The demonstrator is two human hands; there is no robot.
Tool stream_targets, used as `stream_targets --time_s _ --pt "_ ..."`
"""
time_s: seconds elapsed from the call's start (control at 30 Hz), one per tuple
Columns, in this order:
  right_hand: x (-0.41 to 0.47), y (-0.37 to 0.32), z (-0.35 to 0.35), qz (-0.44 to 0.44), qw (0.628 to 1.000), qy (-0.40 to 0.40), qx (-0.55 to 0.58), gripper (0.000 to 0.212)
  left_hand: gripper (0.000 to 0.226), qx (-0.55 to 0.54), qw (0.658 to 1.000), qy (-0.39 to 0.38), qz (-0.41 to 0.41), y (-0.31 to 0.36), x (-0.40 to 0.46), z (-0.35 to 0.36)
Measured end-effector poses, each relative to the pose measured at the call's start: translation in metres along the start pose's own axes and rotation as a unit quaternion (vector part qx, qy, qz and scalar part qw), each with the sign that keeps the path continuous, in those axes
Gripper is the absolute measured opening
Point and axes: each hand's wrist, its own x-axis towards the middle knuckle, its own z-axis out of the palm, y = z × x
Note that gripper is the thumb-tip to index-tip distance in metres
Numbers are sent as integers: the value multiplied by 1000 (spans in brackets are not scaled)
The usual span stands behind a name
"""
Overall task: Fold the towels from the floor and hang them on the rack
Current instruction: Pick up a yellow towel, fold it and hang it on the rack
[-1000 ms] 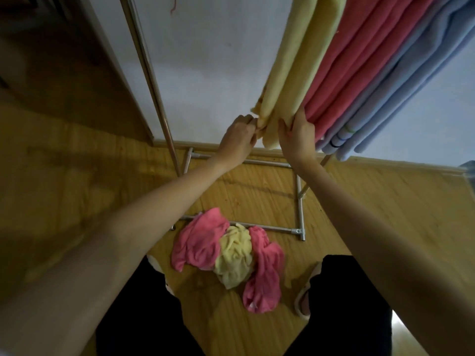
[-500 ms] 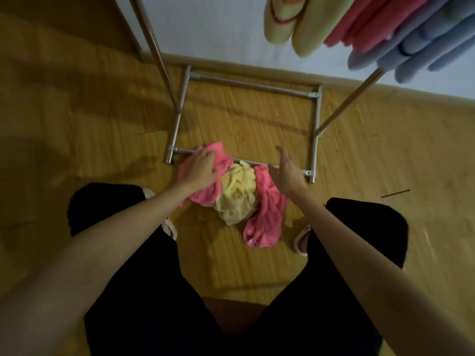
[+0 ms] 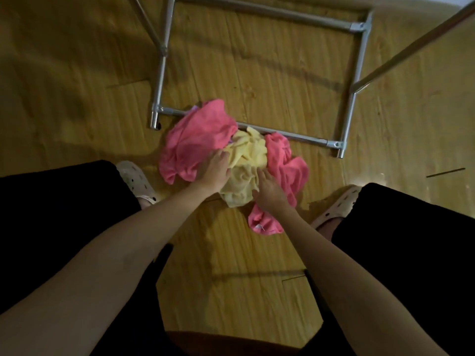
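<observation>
A crumpled pile of towels lies on the wooden floor against the front bar of the rack's metal base (image 3: 303, 136). The pile holds a pink towel (image 3: 198, 140) on the left, a pale yellow towel (image 3: 248, 152) in the middle and another pink towel (image 3: 285, 160) on the right. My left hand (image 3: 217, 170) rests with straight fingers where the left pink towel meets the yellow one. My right hand (image 3: 270, 188) lies on the yellow towel's lower right edge, fingers extended. Neither hand visibly grips cloth. The rack's hanging bar is out of view.
The rack's rectangular base frame (image 3: 357, 80) sits on the floor beyond the pile, with slanted uprights rising at left and right. My two light clogs (image 3: 135, 179) (image 3: 336, 204) flank the pile. A thin dark stick (image 3: 446, 172) lies on the floor at right.
My hands left the yellow towel hanging on the rack and dropped to the floor pile. The view tilted down, so the hung towels are gone from sight. Both hands now touch the yellow towel.
</observation>
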Motion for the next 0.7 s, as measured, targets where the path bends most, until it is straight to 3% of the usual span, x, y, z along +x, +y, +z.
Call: stream_targets --time_s 0.2,0.4,0.5,0.57,0.7 --pt "22 9 7 12 1000 -10 14 69 36 38 998 1 -40 8 25 22" --pt "29 4 -1 12 999 7 50 74 39 -66 990 125 -14 11 6 17" --pt "25 -1 -10 -17 998 42 54 76 29 -169 967 191 -10 15 -15 6" --pt "20 -4 -16 -42 995 63 62 76 31 -233 953 194 -14 19 -30 -1" --pt "6 -10 -25 -82 994 62 45 54 23 -253 943 215 18 35 -56 -20"
